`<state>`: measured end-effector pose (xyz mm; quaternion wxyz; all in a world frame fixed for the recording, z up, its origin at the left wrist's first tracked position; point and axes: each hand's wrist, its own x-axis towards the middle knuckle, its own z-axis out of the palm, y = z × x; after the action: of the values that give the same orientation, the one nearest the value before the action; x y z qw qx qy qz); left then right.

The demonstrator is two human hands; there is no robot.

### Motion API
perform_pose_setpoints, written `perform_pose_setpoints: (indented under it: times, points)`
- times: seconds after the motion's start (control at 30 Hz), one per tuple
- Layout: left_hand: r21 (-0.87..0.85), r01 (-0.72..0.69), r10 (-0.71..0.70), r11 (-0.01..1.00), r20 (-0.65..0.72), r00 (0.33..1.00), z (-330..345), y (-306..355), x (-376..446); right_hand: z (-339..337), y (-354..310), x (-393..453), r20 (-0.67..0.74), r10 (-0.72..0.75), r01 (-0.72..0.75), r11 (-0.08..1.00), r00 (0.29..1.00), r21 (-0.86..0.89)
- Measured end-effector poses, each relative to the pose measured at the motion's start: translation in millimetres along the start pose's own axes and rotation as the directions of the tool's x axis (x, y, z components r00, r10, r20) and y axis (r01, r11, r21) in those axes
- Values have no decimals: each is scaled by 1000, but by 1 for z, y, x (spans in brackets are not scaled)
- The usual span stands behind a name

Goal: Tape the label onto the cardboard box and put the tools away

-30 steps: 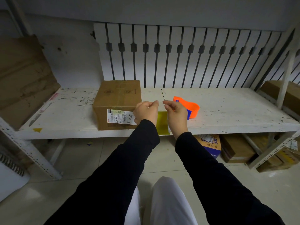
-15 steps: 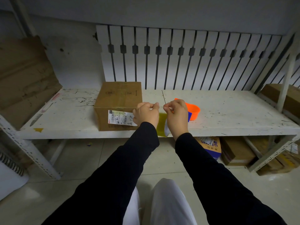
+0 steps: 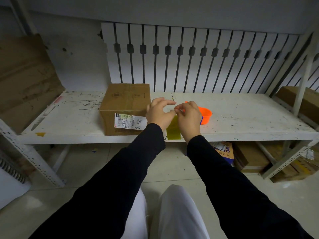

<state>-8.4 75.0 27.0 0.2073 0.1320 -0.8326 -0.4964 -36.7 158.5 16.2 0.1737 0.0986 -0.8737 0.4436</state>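
Both hands sit a bit higher vs. 0.5 s ago, left fingers now spread. Left hand [image 3: 158,112] loosely open, gripping nothing; right hand [image 3: 187,116] pinches a yellowish tape strip [image 3: 173,129] hanging between them. 1 cardboard box [image 3: 126,107] on shelf [image 3: 250,121] w/ 1 label [image 3: 129,121] on its front — 1 orange tape dispenser [image 3: 205,115] behind right hand.
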Motion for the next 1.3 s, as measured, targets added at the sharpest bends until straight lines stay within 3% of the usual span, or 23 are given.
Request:
perform_pose_setpoints:
  times: [0.17,0.47,0.63,0.77,0.97,1.07,1.2,1.3]
  points:
    - [184,-42,41,982,8,999,0,-2,3,-2,-2,-1,13,16,-15,1000,1000,-24]
    - [275,-91,86,957,30,996,-12,-3,13,-8,3,-1,46,-12,17,994,999,-110]
    - [305,-70,65,950,26,998,-14,-2,16,-12,5,2,122,-7,8,1000,993,-4]
    - [188,14,-19,982,24,1000,-12,-1,17,-18,5,9,173,0,7,999,985,-35]
    - [-40,98,-95,994,75,993,-12,-2,15,-26,0,13,326,80,-135,980,942,149]
    - [-28,144,-142,989,81,987,-8,-6,14,-29,0,15,325,87,-160,965,942,206]
    - [48,228,-232,973,254,939,3,-9,9,-32,2,16,308,74,-155,956,949,249]
    - [3,256,-245,967,289,925,7,-4,4,-36,3,15,277,107,-205,912,955,354]
